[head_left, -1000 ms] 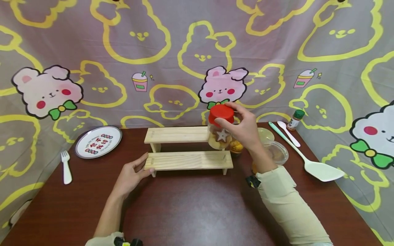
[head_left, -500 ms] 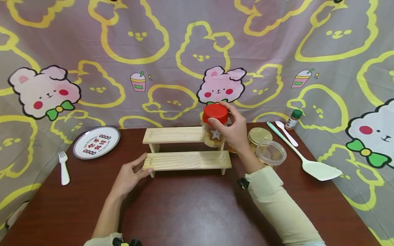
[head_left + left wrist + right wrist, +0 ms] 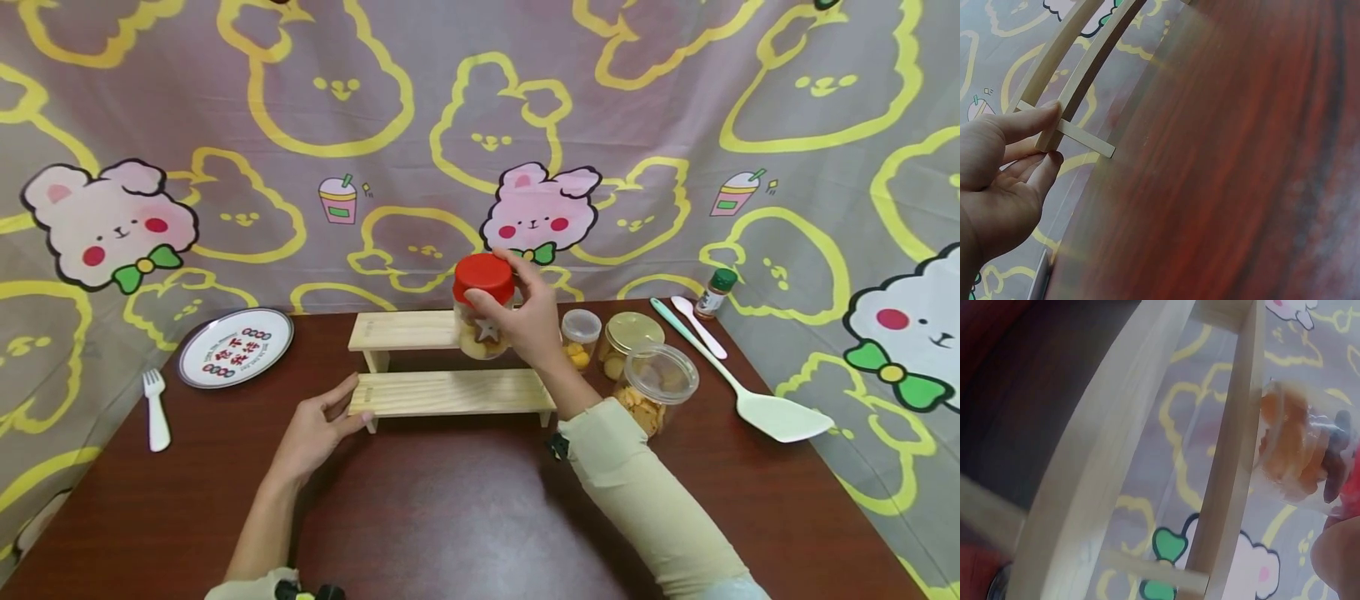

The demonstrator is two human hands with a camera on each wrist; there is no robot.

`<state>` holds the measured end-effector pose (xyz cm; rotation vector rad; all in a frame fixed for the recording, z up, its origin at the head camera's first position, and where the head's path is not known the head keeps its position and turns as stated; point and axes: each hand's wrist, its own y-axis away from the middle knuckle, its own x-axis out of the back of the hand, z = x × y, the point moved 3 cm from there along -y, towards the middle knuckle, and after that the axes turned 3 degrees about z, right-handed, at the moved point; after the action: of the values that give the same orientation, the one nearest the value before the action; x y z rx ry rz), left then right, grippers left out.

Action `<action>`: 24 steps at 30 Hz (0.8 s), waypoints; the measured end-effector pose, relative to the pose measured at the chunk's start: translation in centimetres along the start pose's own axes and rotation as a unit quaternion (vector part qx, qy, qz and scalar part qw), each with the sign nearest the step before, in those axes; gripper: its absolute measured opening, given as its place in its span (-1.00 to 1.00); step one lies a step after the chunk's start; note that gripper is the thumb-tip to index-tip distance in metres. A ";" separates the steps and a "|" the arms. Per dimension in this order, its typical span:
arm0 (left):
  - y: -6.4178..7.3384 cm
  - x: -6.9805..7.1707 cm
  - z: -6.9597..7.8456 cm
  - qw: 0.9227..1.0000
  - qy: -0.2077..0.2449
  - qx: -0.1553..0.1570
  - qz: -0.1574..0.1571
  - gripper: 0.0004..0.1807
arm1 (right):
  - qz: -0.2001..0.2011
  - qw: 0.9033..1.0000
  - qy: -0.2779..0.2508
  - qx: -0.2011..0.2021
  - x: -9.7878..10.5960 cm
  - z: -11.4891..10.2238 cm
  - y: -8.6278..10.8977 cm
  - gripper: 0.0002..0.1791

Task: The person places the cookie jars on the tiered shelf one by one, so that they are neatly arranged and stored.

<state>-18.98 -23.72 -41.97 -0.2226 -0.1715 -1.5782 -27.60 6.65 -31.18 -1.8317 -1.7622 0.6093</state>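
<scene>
A clear jar (image 3: 472,335) with a red lid (image 3: 482,277) holds cookies, one of them star-shaped. My right hand (image 3: 531,325) grips it by the lid, thumb in front and fingers behind. It hangs upright over the upper step of a two-step wooden rack (image 3: 457,392); in the right wrist view the jar's base (image 3: 1282,440) overlaps the upper plank's edge (image 3: 1229,450). At the rack's left end, my left hand (image 3: 315,429) pinches the lower plank. The left wrist view shows thumb and fingers of that hand (image 3: 1007,181) on the plank end.
Right of the rack stand a small jar (image 3: 580,337), a gold-lidded jar (image 3: 633,332) and a clear-lidded cookie jar (image 3: 652,392). Farther right are a spatula (image 3: 780,415), a white spoon (image 3: 697,325) and a green-capped bottle (image 3: 716,293). A plate (image 3: 236,347) and fork (image 3: 156,412) lie left.
My right hand has carried the red-lidded jar left along the upper step, from its right end toward the middle. The small jars at the right have come into sight. My left hand keeps its hold.
</scene>
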 end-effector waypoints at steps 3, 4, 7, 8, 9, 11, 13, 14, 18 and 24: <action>0.0 0.0 0.0 1.000 0.001 0.001 -0.001 -0.21 | -0.004 1.000 0.004 0.017 -1.0 0.0 -0.1 -0.32; 0.0 0.0 0.0 1.000 0.000 0.002 -0.001 -0.21 | -0.005 1.000 0.005 0.023 -1.3 0.0 -0.2 -0.33; -0.1 0.0 0.0 1.000 -0.002 0.004 -0.002 -0.20 | -0.009 0.999 0.003 0.031 -2.0 0.0 -0.3 -0.33; -0.1 0.0 0.0 1.000 -0.003 0.005 -0.002 -0.20 | -0.010 0.999 0.004 0.030 -2.2 0.0 -0.3 -0.33; -0.1 0.1 0.0 1.000 -0.003 0.005 -0.002 -0.20 | -0.010 0.999 0.003 0.031 -2.3 0.0 -0.3 -0.33; -0.1 0.0 0.0 1.000 -0.005 0.005 -0.003 -0.20 | -0.008 1.000 0.002 0.030 -2.5 0.0 -0.2 -0.32; -0.1 0.0 0.0 1.000 -0.007 0.006 -0.003 -0.20 | -0.007 0.999 0.003 0.032 -2.7 0.0 -0.2 -0.32; -0.1 0.0 0.0 1.000 -0.010 0.007 -0.002 -0.20 | -0.007 0.999 0.005 0.032 -2.8 0.0 -0.2 -0.32; -0.1 0.0 -0.1 1.000 -0.015 0.015 0.000 -0.20 | -0.009 0.999 0.000 0.035 -3.2 0.1 -0.3 -0.34; -0.1 -0.1 -0.1 1.000 -0.011 0.018 -0.004 -0.19 | -0.013 0.999 -0.011 0.036 -3.9 0.1 -0.4 -0.36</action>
<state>-19.13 -23.70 -42.11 -0.2111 -0.2170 -1.5803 -28.18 2.77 -31.10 -1.7567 -1.7532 0.6762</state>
